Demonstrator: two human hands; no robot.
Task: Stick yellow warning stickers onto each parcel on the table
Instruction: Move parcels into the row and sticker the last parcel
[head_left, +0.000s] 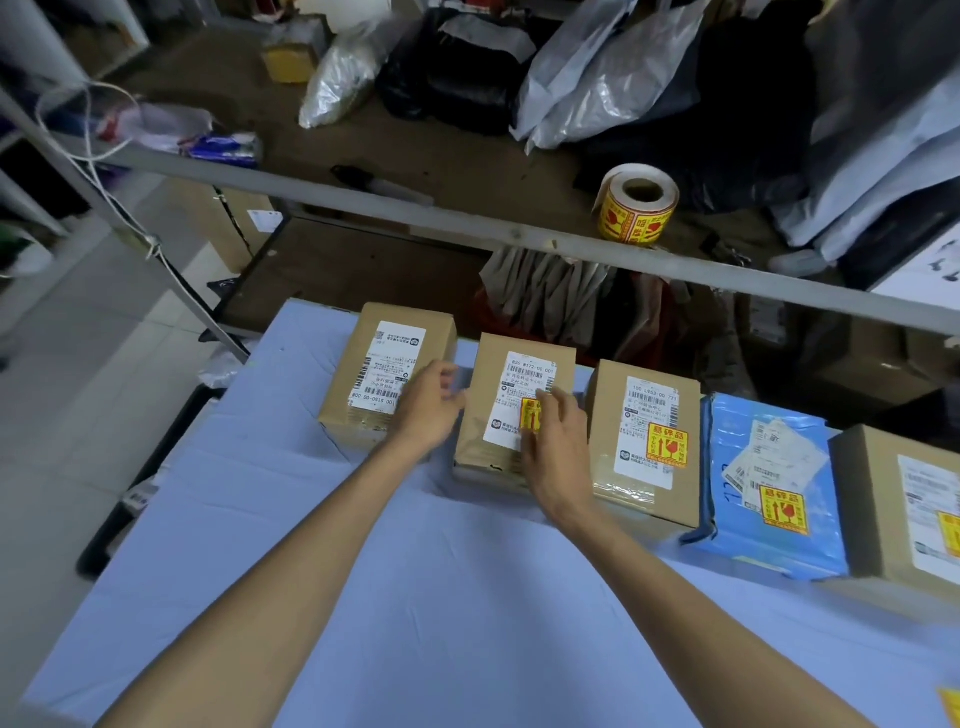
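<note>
Several parcels stand in a row on the blue-covered table (467, 597). My right hand (553, 447) presses a yellow warning sticker (531, 414) onto the second brown box (514, 384), fingers laid over it. My left hand (428, 402) rests between the leftmost box (384, 364), which bears only a white label, and the second box, fingers loosely bent at that box's left edge. The third brown box (644, 441), the blue mailer (769, 483) and the far-right box (904, 499) each carry a yellow sticker. The sticker roll (636, 208) stands on the shelf behind.
A grey metal shelf rail (363, 192) crosses just behind the parcels. Plastic bags (597, 67) and black bags crowd the shelf. A black marker (379, 182) lies near the rail. Another yellow sticker (949, 706) shows at the table's right edge. The floor lies to the left.
</note>
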